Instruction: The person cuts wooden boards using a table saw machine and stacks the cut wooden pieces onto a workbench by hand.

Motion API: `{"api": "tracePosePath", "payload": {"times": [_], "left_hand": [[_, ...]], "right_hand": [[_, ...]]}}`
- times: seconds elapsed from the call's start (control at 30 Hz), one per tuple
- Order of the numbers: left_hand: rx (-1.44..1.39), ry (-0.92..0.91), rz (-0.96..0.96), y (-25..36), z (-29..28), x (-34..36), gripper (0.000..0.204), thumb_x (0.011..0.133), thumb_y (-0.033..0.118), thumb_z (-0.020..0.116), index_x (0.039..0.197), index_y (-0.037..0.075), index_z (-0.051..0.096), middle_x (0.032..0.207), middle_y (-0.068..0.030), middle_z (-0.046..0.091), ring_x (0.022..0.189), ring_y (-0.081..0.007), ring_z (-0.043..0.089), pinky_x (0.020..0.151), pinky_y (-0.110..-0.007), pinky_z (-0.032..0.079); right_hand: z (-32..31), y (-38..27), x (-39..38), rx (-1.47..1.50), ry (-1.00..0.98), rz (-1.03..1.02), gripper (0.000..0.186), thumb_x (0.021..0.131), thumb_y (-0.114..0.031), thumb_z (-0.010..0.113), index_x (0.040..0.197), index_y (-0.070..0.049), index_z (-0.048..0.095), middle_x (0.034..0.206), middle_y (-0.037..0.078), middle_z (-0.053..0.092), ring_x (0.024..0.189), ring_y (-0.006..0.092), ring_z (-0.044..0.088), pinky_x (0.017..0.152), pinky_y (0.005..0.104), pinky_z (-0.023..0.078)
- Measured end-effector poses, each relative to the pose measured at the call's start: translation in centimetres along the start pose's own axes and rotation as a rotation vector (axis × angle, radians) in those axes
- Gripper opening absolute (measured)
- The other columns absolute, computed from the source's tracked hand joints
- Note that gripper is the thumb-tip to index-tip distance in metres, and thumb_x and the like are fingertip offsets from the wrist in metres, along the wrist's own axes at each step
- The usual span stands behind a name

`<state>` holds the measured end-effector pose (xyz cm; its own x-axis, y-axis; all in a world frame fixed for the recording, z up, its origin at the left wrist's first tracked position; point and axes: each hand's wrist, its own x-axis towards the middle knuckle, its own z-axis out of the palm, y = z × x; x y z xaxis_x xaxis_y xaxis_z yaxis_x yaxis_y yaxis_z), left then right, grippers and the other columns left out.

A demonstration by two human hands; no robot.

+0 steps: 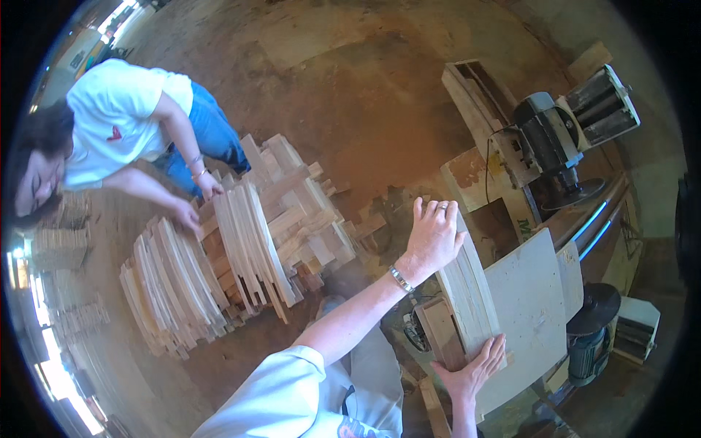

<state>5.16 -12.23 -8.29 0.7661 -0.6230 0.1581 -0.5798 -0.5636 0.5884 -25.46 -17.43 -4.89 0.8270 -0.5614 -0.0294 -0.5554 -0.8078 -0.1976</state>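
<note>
A bundle of long, pale wooden strips (471, 299) lies lengthwise between my hands on the right, at the edge of a light board surface. My left hand (434, 244), with a ring and a metal wristband, curls its fingers over the far end of the bundle. At the near end, my right hand (473, 369) grips with its thumb on one side and its fingers on the other. Under the bundle's left side sits a reddish-brown wooden block (440, 332).
Beyond the light board (529, 314) stand a motor with a dark disc (548, 131) and a second motor (590, 358). On the left, a co-worker (139, 131) bends over stacked wooden strips (252, 244), both hands at the stack. More strips (171, 285) stand beside it.
</note>
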Motion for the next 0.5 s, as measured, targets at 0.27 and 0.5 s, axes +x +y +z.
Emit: {"api": "tracePosePath", "payload": {"times": [0.27,0.5], "left_hand": [[0.033,-0.223,0.273,-2.2,-2.6,3.5,0.049,0.085,0.036,0.07,0.121,0.005,0.058,0.115,-0.0152,0.064,0.114,-0.0305,0.055,0.095,-0.045,0.044],[-0.033,-0.308,0.312,-4.5,-2.4,3.7,0.056,0.085,0.035,0.07,0.128,0.003,0.057,0.121,-0.0164,0.063,0.114,-0.0345,0.055,0.097,-0.045,0.045]], "right_hand": [[-0.8,-0.3,1.7,0.041,0.092,0.065,0.125,0.038,-0.035,0.096,0.138,-0.007,0.026,0.149,0.026,0.026,0.141,0.0454,0.021,0.116,0.0588,0.016],[0.8,0.3,1.9,0.107,0.168,0.079,0.122,0.035,-0.038,0.096,0.134,-0.006,0.031,0.147,0.026,0.028,0.139,0.0456,0.024,0.118,0.0589,0.015]]}}
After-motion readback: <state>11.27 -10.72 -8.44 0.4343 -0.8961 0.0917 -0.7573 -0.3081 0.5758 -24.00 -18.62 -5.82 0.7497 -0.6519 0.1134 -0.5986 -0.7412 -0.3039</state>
